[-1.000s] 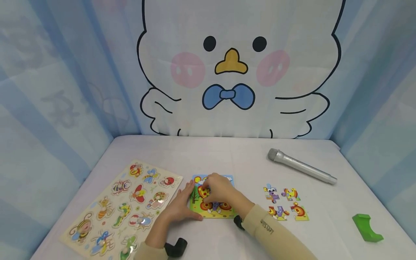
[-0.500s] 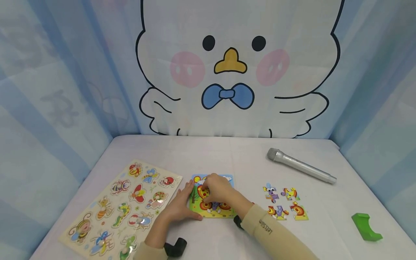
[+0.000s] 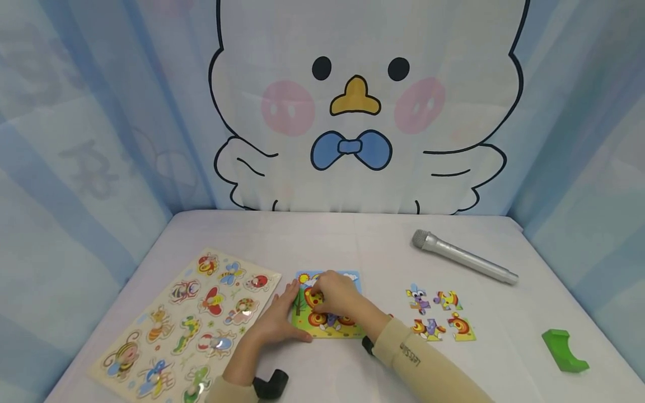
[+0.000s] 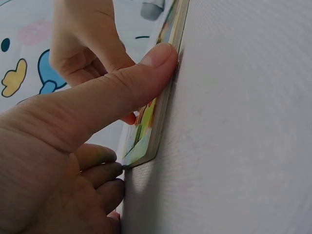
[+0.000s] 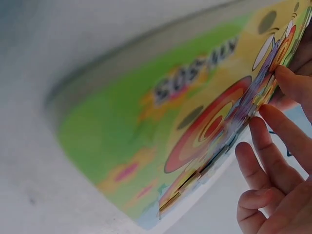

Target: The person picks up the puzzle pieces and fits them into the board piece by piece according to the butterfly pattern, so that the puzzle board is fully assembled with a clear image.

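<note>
Compared with the earlier head frames, both hands hold their positions at the puzzle board; only the whole scene sits slightly further left in the frame.

Head view: The puzzle board (image 3: 327,334) lies flat on the white table (image 3: 322,375), between the insect board (image 3: 210,323) on the left and four loose pieces (image 3: 429,329) on the right. The left hand (image 3: 276,320) braces the board's near-left corner, fingers extended along the left edge, thumb at the near edge. The right hand (image 3: 339,294) is over the board's upper part, thumb and index finger bent down to a red-and-yellow area. A silver microphone (image 3: 463,256) lies beyond the loose pieces; a green block (image 3: 563,350) lies at far right.

Left wrist view: The left thumb rests along the board's side edge; the other fingers are beside the corner.

Right wrist view: The right hand's fingertips meet the printed face; the remaining fingers are bent clear of it. Whether a piece is pinched cannot be determined.
</note>
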Demonstrator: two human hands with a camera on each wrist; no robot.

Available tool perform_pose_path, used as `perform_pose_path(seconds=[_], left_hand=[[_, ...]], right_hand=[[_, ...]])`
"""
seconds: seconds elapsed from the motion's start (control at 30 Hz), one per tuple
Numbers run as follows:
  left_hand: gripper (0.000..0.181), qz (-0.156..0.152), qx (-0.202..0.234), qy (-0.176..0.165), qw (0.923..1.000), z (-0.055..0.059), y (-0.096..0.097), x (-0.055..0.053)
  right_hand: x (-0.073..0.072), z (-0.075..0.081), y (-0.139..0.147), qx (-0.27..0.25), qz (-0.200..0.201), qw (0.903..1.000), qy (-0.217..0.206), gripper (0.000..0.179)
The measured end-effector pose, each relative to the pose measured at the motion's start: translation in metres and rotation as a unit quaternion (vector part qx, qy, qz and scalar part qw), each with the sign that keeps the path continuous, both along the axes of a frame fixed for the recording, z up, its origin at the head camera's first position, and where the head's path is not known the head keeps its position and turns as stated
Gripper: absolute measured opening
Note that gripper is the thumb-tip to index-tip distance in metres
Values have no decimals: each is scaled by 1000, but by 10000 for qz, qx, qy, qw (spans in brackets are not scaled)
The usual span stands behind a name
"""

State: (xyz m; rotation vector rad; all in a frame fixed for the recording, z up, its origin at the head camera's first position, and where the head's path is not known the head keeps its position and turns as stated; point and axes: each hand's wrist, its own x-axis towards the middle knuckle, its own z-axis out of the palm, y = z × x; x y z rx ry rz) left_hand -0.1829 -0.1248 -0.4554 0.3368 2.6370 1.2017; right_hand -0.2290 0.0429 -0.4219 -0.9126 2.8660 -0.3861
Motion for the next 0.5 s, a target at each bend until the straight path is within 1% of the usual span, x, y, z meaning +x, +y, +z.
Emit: perform_pose_path(seconds=[0.17, 0.27, 0.4, 0.5], left_hand=[[114, -36, 41, 10, 10000, -1, -1, 1], [114, -71, 45, 30, 10000, -2, -1, 1], [115, -105, 8, 98, 9999, -2, -1, 0], [115, -90, -17, 107, 9999, -2, -1, -1]], right_hand=[[2, 0, -1, -3, -67, 10000, -30, 33], [3, 0, -1, -27, -97, 9999, -140, 33], [3, 2, 4, -304, -83, 9974, -654, 36], [3, 4, 11, -660, -17, 9920, -1079, 40]])
